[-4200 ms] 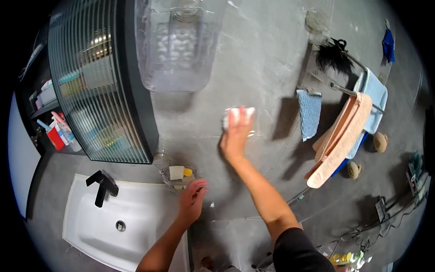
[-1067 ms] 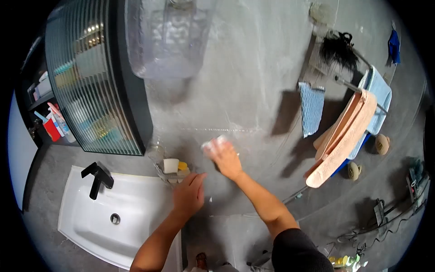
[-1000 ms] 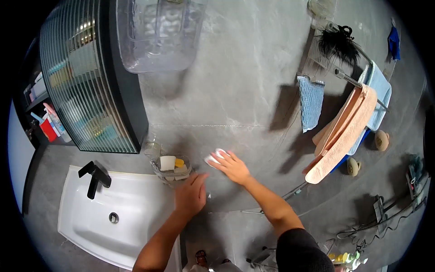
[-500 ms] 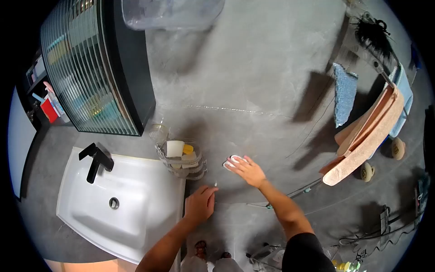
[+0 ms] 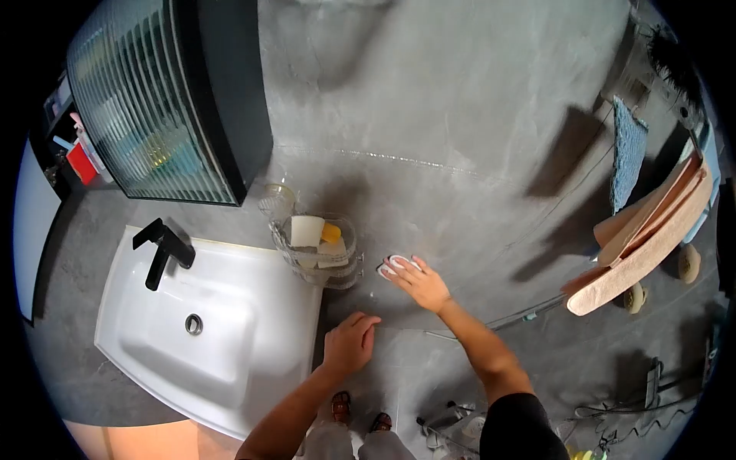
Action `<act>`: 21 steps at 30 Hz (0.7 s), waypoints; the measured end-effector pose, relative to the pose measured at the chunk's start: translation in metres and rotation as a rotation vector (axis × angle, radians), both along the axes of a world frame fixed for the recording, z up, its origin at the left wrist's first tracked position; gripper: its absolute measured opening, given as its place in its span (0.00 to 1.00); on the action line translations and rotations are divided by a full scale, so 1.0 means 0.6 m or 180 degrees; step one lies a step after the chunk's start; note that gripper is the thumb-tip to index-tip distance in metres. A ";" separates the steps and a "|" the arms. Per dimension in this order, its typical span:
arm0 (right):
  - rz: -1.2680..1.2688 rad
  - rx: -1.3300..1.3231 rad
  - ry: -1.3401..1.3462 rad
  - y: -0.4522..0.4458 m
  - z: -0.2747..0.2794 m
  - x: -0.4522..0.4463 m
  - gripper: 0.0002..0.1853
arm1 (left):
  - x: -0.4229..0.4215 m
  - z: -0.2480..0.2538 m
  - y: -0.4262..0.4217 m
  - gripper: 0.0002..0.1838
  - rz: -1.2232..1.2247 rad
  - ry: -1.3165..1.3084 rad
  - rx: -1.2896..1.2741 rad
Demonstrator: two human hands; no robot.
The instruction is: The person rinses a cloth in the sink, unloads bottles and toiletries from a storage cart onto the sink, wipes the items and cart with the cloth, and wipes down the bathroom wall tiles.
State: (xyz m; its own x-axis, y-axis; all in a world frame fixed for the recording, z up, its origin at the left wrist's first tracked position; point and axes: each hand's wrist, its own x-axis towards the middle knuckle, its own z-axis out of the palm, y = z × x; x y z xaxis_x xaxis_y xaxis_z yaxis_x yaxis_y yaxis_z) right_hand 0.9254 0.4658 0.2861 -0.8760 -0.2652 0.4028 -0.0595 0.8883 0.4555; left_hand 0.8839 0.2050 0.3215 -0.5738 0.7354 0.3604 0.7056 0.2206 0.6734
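My right hand (image 5: 424, 287) lies with its fingers stretched over a small white pad (image 5: 397, 265) with a dark edge, pressed against the grey wall (image 5: 452, 222). Most of the pad is hidden beneath the fingers. My left hand (image 5: 351, 343) is closed, fingers together and thumb alongside, near the right edge of the white sink (image 5: 222, 307). Nothing shows in it. Above it, a clear basket (image 5: 337, 280) on the wall holds white blocks (image 5: 307, 231) and a yellow item (image 5: 331, 233).
A black tap (image 5: 165, 253) stands on the sink. A dark cabinet (image 5: 230, 100) with ribbed glass hangs at upper left. Pink towels (image 5: 652, 245) and a blue cloth (image 5: 629, 157) hang at right. Cables and a metal fixture (image 5: 653, 383) are at lower right.
The camera view has shifted, moving the basket and towels to the right and slightly up. My right hand stays on the pad at the wall. My left hand is a little farther right.
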 end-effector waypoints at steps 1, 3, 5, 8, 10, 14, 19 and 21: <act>-0.0014 0.0133 -0.0073 0.002 0.011 0.011 0.31 | 0.004 -0.011 -0.001 0.09 0.0024 -0.0028 -0.0014; -0.0123 0.0056 0.0360 0.011 0.059 0.016 0.32 | 0.006 -0.029 0.000 0.09 0.0078 -0.0072 -0.0020; -0.0269 -0.0160 0.0977 0.015 0.128 0.011 0.32 | 0.008 -0.039 0.004 0.09 0.0068 -0.0105 0.0002; -0.0519 -0.0485 0.1301 0.022 0.141 0.016 0.34 | 0.016 -0.049 0.010 0.08 0.0022 -0.0160 0.0018; -0.0469 -0.0339 0.0386 0.036 0.035 0.014 0.35 | 0.011 -0.049 0.020 0.08 0.0009 -0.0164 0.0000; -0.0317 0.0212 -0.0257 0.044 -0.087 0.059 0.34 | 0.014 -0.057 0.009 0.08 0.0065 -0.0177 -0.0134; -0.0654 -0.0453 0.0707 0.043 0.050 0.079 0.31 | 0.013 -0.076 0.008 0.08 0.0115 -0.0292 -0.0059; -0.0586 -0.0760 0.1256 0.051 0.100 0.075 0.30 | 0.020 -0.095 0.019 0.08 0.0099 -0.0409 -0.0115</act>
State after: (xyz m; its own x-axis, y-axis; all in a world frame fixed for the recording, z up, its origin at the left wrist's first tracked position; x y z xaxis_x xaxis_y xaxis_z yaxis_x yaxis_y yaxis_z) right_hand 0.9703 0.4965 0.3458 -0.6681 0.0197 0.7438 0.2442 0.9501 0.1942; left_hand 0.8960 0.2162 0.2642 -0.6364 0.7276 0.2561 0.6064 0.2667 0.7491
